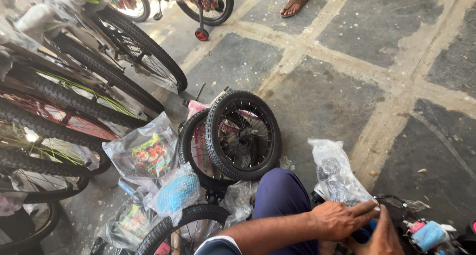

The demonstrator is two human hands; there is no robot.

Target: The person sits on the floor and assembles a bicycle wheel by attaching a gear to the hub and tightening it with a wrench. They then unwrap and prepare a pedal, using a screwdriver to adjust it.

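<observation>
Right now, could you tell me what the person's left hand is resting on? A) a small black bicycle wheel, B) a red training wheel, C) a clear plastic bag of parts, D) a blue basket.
C: the left hand lies on the lower end of the clear plastic bag holding dark parts, well apart from the small black wheels.

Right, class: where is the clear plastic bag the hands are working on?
In the head view, lower right: the clear bag lies on the stone floor, just above the left hand and right of the small wheels.

Small wheels (243,136): on the floor (347,86), before the knee (282,195).
Plastic bag (337,175): right of them, above both hands.
Bicycles (74,86): floor's left edge.
</observation>
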